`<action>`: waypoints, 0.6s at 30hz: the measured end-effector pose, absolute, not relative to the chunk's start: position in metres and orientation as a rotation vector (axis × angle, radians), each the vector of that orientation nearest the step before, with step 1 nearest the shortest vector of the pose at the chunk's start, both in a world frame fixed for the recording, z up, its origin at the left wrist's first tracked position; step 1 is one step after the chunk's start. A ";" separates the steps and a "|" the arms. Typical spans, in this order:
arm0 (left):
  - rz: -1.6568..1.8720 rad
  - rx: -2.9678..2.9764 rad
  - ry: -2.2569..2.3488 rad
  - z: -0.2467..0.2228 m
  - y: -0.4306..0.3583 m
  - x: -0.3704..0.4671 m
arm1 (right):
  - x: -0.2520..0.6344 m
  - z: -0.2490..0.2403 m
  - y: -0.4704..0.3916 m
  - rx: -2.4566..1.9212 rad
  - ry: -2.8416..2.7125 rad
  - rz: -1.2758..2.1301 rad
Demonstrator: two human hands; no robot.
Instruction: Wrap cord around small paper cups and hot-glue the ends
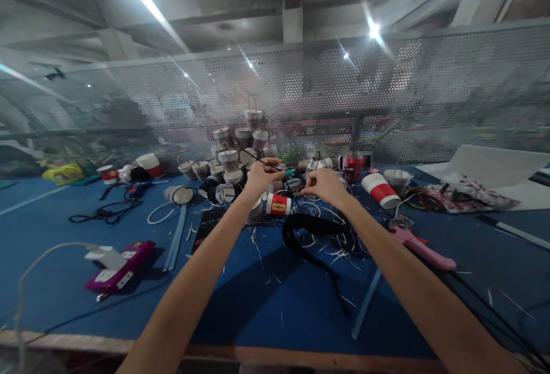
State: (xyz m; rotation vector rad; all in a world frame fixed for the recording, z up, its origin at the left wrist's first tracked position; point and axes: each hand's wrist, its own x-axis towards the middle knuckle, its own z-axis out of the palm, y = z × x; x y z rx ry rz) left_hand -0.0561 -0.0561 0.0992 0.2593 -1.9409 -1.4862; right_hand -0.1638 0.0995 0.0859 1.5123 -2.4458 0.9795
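Note:
My left hand (263, 178) is closed in a pinch around a thin black stem (253, 154), which slants up and to the left. A small teal piece (289, 173) shows at its fingertips. To the right, my right hand (321, 186) is also pinched, close to the stem's lower end; what its fingertips hold is too small to make out. Below both hands a bundle of black fuzzy strips (313, 225) lies curved on the blue table. A red and white paper cup (278, 204) lies on its side under the left hand.
Several filled paper cups (228, 160) are stacked behind my hands. At left sit a purple power strip (124, 268) and black cable (105, 212). A pink-handled glue gun (423, 248) and a tipped red-striped cup (380, 191) lie at right. White scraps litter the blue tabletop (258, 317).

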 end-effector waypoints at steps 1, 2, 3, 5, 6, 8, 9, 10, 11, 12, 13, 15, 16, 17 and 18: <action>-1.474 0.254 -1.947 0.099 -0.057 -0.056 | -0.164 0.086 0.100 1.606 -2.439 1.039; -1.463 0.248 -1.954 0.099 -0.058 -0.057 | -0.164 0.087 0.100 1.694 -2.431 1.092; -1.450 0.244 -1.965 0.099 -0.059 -0.057 | -0.164 0.087 0.100 1.757 -2.425 1.130; -1.430 0.230 -1.990 0.097 -0.059 -0.058 | -0.163 0.087 0.100 1.768 -2.431 1.147; -1.427 0.219 -2.005 0.096 -0.059 -0.058 | -0.163 0.088 0.099 1.724 -2.439 1.140; -1.428 0.190 -2.040 0.093 -0.058 -0.060 | -0.163 0.087 0.098 1.645 -2.446 1.143; -1.426 0.175 -2.060 0.092 -0.057 -0.060 | -0.163 0.087 0.098 1.622 -2.446 1.149; -1.416 0.162 -2.086 0.090 -0.057 -0.060 | -0.163 0.087 0.098 1.606 -2.446 1.150; -1.397 0.152 -2.113 0.090 -0.057 -0.060 | -0.164 0.087 0.097 1.588 -2.447 1.143; -1.374 0.145 -2.138 0.090 -0.056 -0.060 | -0.164 0.087 0.097 1.568 -2.452 1.123; -1.352 0.137 -2.159 0.091 -0.056 -0.059 | -0.165 0.087 0.097 1.544 -2.458 1.093; -1.326 0.112 -2.187 0.093 -0.055 -0.058 | -0.165 0.087 0.097 1.495 -2.464 1.022; -1.324 0.098 -2.197 0.094 -0.055 -0.057 | -0.165 0.087 0.098 1.476 -2.465 0.986; -1.325 0.085 -2.208 0.095 -0.055 -0.057 | -0.165 0.087 0.098 1.458 -2.466 0.956; -1.324 0.073 -2.218 0.095 -0.055 -0.056 | -0.165 0.088 0.098 1.441 -2.468 0.934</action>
